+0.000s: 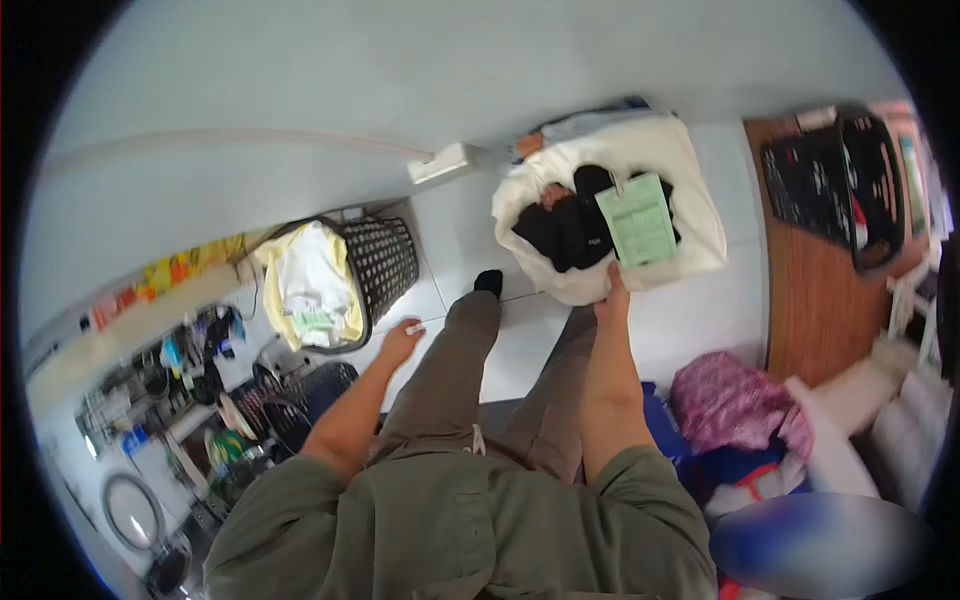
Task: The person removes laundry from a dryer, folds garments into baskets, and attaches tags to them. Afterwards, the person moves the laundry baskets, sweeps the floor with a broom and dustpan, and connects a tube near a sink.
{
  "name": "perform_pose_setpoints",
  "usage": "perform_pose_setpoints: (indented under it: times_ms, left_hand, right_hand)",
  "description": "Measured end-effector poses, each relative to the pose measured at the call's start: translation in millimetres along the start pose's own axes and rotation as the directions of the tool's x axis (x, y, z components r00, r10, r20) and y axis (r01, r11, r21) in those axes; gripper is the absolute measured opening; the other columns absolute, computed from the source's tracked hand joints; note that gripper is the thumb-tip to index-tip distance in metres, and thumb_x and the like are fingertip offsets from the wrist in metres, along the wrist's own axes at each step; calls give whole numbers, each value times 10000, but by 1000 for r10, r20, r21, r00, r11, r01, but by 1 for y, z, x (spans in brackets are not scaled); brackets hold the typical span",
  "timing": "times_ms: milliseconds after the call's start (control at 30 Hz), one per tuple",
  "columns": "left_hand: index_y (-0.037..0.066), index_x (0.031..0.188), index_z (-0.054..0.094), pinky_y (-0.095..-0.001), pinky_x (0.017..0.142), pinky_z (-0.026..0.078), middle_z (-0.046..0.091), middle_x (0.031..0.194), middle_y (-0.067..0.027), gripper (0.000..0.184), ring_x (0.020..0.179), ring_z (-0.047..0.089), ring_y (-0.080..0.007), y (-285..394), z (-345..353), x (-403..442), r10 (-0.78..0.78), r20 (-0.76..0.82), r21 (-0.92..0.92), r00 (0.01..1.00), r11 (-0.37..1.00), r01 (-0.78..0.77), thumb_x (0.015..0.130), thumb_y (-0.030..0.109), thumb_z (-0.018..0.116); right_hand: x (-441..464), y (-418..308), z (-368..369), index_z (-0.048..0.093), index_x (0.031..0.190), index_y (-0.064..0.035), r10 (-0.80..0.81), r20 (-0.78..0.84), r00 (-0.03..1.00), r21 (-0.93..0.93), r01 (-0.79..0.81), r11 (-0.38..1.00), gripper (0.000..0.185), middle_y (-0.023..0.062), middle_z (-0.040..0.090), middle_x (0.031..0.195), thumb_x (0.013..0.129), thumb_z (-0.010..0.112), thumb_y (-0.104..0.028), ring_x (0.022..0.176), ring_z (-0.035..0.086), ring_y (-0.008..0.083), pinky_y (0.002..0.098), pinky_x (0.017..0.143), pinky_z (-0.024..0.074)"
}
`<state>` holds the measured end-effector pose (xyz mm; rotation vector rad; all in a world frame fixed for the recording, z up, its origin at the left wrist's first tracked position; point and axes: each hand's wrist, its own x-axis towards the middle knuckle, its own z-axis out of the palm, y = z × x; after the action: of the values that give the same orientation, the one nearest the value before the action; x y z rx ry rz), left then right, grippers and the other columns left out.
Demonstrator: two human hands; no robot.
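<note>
While my right hand [614, 287] pinched the white bag [700, 190] before it, my left hand [404, 340] apart, closure unclear, steadying seemed underway, the next move needing firmness.

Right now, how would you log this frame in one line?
right hand: on rim of white bag | left hand: near black basket | green slip: atop dark clothes in bag

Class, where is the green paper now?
Right of centre in the head view, the green paper lies over black clothes, by the right hand.
</note>
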<state>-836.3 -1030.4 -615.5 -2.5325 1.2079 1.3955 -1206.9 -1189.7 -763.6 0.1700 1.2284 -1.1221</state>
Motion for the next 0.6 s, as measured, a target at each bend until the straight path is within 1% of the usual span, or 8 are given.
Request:
perform_pose_setpoints:
  times_ms: [33,100,200,233,300,367,567,600]
  left_hand:
    - [52,1019,538,-310,779,424,585,962,-132,307,916,550,-263,-11,-5,19,137,5,22,991,990,-137,776,238,520]
    - [40,1053,508,-265,753,419,590,926,-102,302,863,557,-195,39,-47,22,102,7,-6,995,995,-102,794,194,514]
    - [-1,1053,495,-226,733,404,571,873,-53,297,800,526,-121,9,-74,23,149,-24,-139,989,979,-150,804,159,512]
    - [15,1012,530,-248,716,421,590,875,-78,266,791,557,-155,-8,-76,13,159,-77,-165,984,971,-170,795,169,515]
    - [37,961,563,-288,692,442,604,854,-109,243,774,585,-209,-47,-83,-13,162,-93,159,982,976,-146,778,193,527]
    - [55,915,588,-328,676,452,608,835,-127,234,770,594,-251,-78,-88,-48,72,-204,165,976,986,-38,760,224,542]
    - [40,892,594,-361,699,440,603,864,-153,278,806,581,-290,-214,-126,-98,-319,-403,228,858,873,431,762,273,517]
    - [40,905,590,-369,711,433,598,878,-160,306,820,573,-306,-239,-134,-100,-325,-435,213,840,869,447,770,299,498]
  right_hand:
    - [-10,-4,-5,392,1186,-88,-56,17,998,7,56,998,461,88,489,1124,773,593,-132,1015,489,262,425,830,436]
    - [-33,-14,-3,393,1178,-70,-86,-79,993,-15,86,996,478,94,499,1103,758,612,-136,998,498,251,427,836,431]
    - [-48,-17,-41,407,1157,-38,-116,-139,983,-99,103,990,469,116,506,1087,750,619,-130,956,522,259,411,815,446]
    - [-57,-22,-52,412,1149,-26,-76,-168,983,-117,57,991,459,121,509,1081,750,616,-128,947,527,264,408,808,451]
    - [-61,-2,-114,425,1136,-11,-146,-93,985,-106,136,985,426,125,514,1076,765,592,-137,941,532,270,399,797,458]
    - [-106,4,-140,440,1125,31,-88,-181,980,-40,82,996,411,151,540,1026,753,573,-83,902,547,267,369,771,459]
    - [-193,46,-276,423,1152,-27,122,-280,952,50,-113,992,394,117,450,1176,784,475,-156,1069,440,288,422,901,351]
    - [-210,47,-311,422,1153,-30,124,-354,927,56,-111,992,405,125,451,1173,782,479,-182,1061,444,292,422,897,354]
